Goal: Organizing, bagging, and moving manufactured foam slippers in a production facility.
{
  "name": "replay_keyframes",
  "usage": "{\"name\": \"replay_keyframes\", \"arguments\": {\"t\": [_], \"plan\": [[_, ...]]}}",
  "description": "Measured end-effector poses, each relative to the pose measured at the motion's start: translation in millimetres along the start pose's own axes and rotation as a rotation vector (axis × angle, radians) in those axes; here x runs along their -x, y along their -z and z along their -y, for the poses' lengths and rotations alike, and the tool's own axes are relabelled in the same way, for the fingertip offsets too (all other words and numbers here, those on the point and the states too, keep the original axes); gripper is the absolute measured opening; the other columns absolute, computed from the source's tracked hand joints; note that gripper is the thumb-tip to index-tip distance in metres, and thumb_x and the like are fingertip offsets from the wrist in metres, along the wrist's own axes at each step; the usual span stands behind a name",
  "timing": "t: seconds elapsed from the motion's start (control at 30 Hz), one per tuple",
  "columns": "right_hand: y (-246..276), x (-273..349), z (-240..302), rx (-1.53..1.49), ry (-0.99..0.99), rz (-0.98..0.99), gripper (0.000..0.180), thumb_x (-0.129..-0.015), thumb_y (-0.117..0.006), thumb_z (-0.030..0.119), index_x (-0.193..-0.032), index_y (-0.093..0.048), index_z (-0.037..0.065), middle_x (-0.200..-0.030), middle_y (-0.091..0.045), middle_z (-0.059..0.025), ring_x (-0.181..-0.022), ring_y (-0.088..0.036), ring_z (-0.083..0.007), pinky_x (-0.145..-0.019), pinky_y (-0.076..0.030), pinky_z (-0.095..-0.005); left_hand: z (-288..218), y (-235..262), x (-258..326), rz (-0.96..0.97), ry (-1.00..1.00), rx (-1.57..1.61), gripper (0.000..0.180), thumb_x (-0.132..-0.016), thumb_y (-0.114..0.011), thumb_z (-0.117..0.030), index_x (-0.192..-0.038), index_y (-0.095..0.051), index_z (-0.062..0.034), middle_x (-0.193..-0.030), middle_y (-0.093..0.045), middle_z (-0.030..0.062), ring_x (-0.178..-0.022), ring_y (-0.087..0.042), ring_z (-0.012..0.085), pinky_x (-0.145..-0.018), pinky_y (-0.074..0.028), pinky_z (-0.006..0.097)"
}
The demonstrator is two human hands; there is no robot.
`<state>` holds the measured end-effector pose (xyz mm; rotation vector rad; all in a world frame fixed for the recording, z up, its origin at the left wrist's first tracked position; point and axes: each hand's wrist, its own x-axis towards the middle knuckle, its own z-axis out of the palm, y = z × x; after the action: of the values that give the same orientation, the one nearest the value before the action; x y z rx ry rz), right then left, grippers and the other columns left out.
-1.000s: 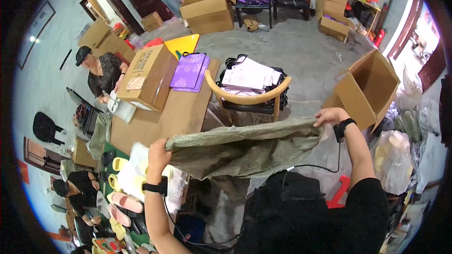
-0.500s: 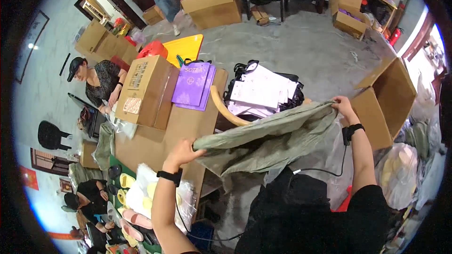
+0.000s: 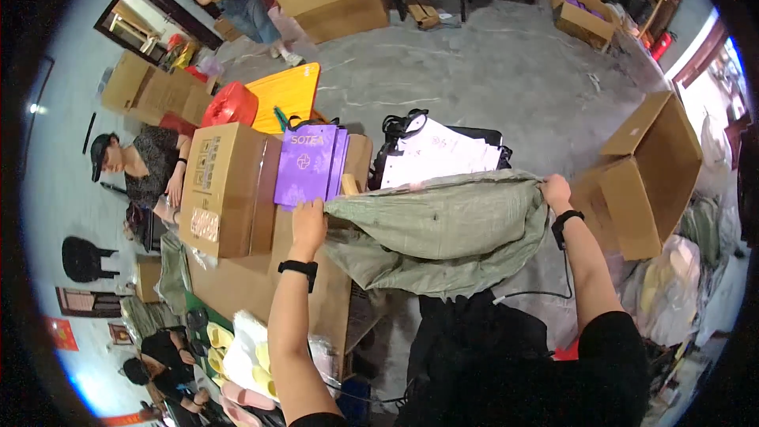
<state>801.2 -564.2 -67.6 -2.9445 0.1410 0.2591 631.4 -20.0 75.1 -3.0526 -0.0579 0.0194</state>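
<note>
A large grey-green woven sack (image 3: 443, 225) is stretched between my two hands in front of my body. My left hand (image 3: 309, 225) grips its edge at one end, close to the cardboard-topped table (image 3: 316, 300). The opposite end of the same edge is pinched in my right hand (image 3: 556, 191). Its lower side hangs slack and folded, with a dark fold near my left hand. Just past the sack lies a stack of white paper bags (image 3: 443, 154) with black handles, partly hidden by it. Purple paper bags (image 3: 308, 160) stand beyond my left hand.
On the table are a closed carton (image 3: 225, 190) and a red bundle (image 3: 230, 105). An open carton (image 3: 648, 182) stands at the right, near plastic-wrapped bundles (image 3: 668, 285). A person (image 3: 142, 162) works at the left; another (image 3: 237, 4) walks at the back. Shoes (image 3: 221, 340) lie lower left.
The sack has swung lower and spread flatter toward me, showing more of its outer face. Both hands have kept hold of it. The person at the back has come nearer.
</note>
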Motion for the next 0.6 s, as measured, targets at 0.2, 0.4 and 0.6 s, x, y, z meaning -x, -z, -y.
{"name": "replay_keyframes", "arguments": {"t": [0.2, 0.4, 0.6], "plan": [[-31.7, 18.3, -21.8, -0.556, -0.267, 0.102, 0.030, -0.070, -0.067, 0.025, -0.091, -0.065, 0.003, -0.083, -0.064, -0.0180, -0.078, -0.061, -0.0333, -0.070, -0.047, -0.0371, 13.0, -27.3, -68.4, -0.026, -0.062, -0.168, 0.014, -0.076, -0.053, -0.010, -0.088, -0.051, -0.0045, -0.083, -0.055, 0.0125, -0.085, -0.051, 0.0288, -0.074, -0.040, 0.039], [-72.9, 40.3, -30.9, -0.828, -0.445, 0.060, 0.024, -0.076, -0.060, 0.014, -0.092, -0.062, -0.004, -0.082, -0.063, -0.0104, -0.074, -0.056, -0.0175, -0.068, -0.044, -0.0321, 27.3, -64.1, -128.1, -0.045, -0.209, -0.116, 0.020, -0.077, -0.047, -0.008, -0.097, -0.050, -0.0043, -0.086, -0.054, 0.0120, -0.088, -0.050, 0.0273, -0.077, -0.040, 0.036], [-102.7, 61.6, -25.8, -0.933, -0.371, 0.323, 0.047, -0.088, -0.042, 0.030, -0.119, -0.046, -0.005, -0.108, -0.057, -0.0197, -0.097, -0.055, -0.0274, -0.082, -0.042, -0.0340, 38.9, -126.7, -150.9, 0.238, -0.078, 0.217, 0.035, -0.072, -0.061, -0.016, -0.105, -0.053, -0.0085, -0.097, -0.054, 0.0153, -0.097, -0.049, 0.0322, -0.081, -0.041, 0.040]]}}
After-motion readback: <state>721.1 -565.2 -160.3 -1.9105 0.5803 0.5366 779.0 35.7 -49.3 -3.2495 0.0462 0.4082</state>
